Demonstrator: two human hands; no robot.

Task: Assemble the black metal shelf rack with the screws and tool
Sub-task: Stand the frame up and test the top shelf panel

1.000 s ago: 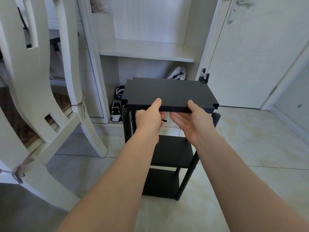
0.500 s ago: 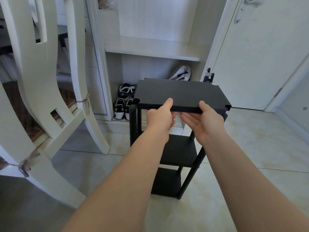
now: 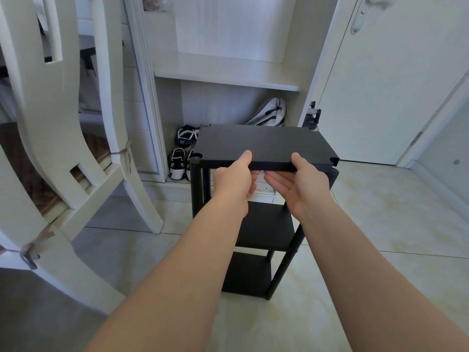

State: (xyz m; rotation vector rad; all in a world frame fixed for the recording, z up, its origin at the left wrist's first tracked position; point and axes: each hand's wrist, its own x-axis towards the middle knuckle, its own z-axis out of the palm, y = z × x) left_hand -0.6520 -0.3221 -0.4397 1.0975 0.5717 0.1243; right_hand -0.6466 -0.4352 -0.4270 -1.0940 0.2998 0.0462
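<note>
- Pale floor tiles [image 3: 380, 250] are stretching across the room, with one white chair [image 3: 63, 123] standing at the left.
- Left hand [image 3: 233, 181] and right hand [image 3: 302, 184] are both pinching one top panel [image 3: 266, 143] by its near edge.
- That panel is hovering over the black rack [image 3: 266, 224], which is carrying two lower shelves.
- Sneakers [image 3: 177, 161] and one door [image 3: 380, 85] are sitting behind.

pale glossy floor [image 3: 393, 219] tiles are catching soft daylight. a white chair [image 3: 63, 118] is standing at the left, ties [image 3: 121, 154] hanging from its frame. a white cabinet [image 3: 253, 26] is facing the camera, its shelf [image 3: 228, 76] spanning an open niche. shoes [image 3: 177, 162] are sitting below it and a grey-white bag [image 3: 270, 114] is leaning behind. a white door [image 3: 393, 85] is standing closed at the right.
</note>
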